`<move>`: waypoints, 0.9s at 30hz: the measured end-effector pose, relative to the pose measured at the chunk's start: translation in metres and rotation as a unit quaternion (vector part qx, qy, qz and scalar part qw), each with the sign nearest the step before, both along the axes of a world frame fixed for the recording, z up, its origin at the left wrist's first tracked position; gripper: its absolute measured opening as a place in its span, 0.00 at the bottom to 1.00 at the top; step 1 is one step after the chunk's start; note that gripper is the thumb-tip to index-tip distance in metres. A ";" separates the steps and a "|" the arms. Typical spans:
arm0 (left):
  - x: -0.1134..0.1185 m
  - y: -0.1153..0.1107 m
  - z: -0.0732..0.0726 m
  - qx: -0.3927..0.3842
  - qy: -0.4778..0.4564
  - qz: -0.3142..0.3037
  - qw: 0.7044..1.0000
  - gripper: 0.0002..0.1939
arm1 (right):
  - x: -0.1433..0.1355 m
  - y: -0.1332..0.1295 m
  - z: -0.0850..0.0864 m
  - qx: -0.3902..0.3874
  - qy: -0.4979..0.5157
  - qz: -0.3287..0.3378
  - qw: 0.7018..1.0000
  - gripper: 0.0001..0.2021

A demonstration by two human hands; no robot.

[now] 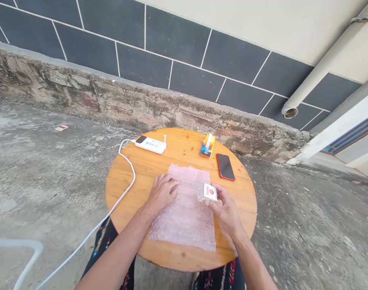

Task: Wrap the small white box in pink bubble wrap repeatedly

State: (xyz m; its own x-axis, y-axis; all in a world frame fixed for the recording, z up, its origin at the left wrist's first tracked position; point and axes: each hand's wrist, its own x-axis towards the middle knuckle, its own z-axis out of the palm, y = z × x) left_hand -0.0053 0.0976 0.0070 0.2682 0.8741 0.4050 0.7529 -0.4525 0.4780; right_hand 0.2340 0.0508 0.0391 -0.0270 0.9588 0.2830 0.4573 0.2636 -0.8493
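Standing near the round, orange-brown wooden table, I logged its contents from left to right. Far left, a slim white cable ran up over the rim to a white rectangular device with a dark display panel. Next came the person's left hand, resting at the left edge of a pinkish, translucent plastic sheet with a bubbly texture; its fingers were loosely bent, thumb apart, with nothing seen pinched between them. Beyond the sheet stood a yellow-and-blue tape dispenser, untouched. Over the sheet's right side was a small white box with a red round mark, pinched between the thumb and fingers of the right hand; whether its base touched the plastic I could not tell. Farther right lay a black-screened phone with a red edge.

Progress, my judgement: early. Done: sheet spread flat, box in hand. Not yet done: box not released, sheet neither folded nor brought around it; no tape seen on either.
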 end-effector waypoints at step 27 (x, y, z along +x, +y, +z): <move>0.001 -0.002 0.005 -0.007 0.002 0.001 1.000 0.13 | -0.042 0.009 -0.038 0.011 -0.105 0.047 0.993 0.26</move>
